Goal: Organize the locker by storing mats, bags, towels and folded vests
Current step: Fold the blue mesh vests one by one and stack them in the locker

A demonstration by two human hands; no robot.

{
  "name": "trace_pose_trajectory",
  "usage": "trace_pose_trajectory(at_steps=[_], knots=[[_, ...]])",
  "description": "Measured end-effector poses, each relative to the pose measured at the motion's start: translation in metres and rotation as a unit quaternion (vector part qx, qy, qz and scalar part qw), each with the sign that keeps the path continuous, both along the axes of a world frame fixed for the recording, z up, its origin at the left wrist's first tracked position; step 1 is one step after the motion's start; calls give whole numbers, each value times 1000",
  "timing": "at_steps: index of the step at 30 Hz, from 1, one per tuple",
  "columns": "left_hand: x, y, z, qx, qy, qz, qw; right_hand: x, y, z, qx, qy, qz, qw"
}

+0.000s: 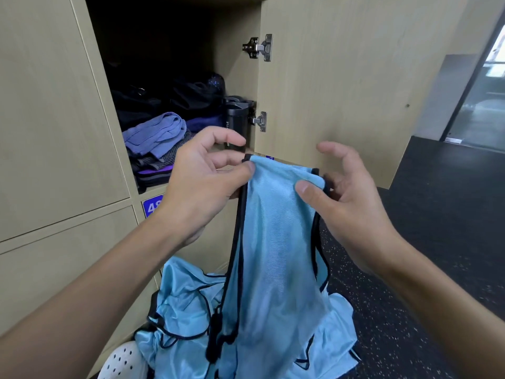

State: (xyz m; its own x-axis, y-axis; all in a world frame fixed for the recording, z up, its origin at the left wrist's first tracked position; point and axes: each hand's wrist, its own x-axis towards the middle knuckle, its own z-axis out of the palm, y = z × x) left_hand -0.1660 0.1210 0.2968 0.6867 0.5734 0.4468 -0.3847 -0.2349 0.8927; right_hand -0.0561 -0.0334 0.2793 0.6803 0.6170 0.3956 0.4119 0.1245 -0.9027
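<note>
Locker shelf (154, 189) with purple towel (155, 135) atop folded clothes (153, 170), dark bags (191, 97) behind, black bottle (236, 121) at right.

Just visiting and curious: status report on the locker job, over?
Left hand and right hand pinch blue vest at top, unfolded. Locker open, folded clothes inside. Heap of more vests on floor.

Vest (276, 228) in left hand (202, 181) and right hand (347, 192)

Both forearms outstretched, left hand (202, 184) and right hand (349, 198) in thumb-pinch grip on vest (276, 242).
</note>
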Motion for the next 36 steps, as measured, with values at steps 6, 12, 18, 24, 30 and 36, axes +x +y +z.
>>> trace_pose_trajectory(at_steps=[6, 12, 18, 24, 30, 36], knots=[[2, 7, -12, -22, 65, -11, 998, -9, 4, -2, -11, 47, 27, 998], [5, -1, -23, -71, 78, -90, 990, -2, 4, -1, 36, 74, -8, 997], [8, 6, -18, -70, 0, 36, 997, 2, 4, -10, -93, 70, 51, 992], [8, -7, -45, -70, 98, -66, 990, 13, 6, -12, -8, 74, -45, 996], [6, 2, -27, -51, -22, 24, 998, 13, -1, -14, -172, 43, 60, 982], [2, -4, -44, -11, 112, -67, 991, 19, 4, -19, -29, 88, 17, 996]])
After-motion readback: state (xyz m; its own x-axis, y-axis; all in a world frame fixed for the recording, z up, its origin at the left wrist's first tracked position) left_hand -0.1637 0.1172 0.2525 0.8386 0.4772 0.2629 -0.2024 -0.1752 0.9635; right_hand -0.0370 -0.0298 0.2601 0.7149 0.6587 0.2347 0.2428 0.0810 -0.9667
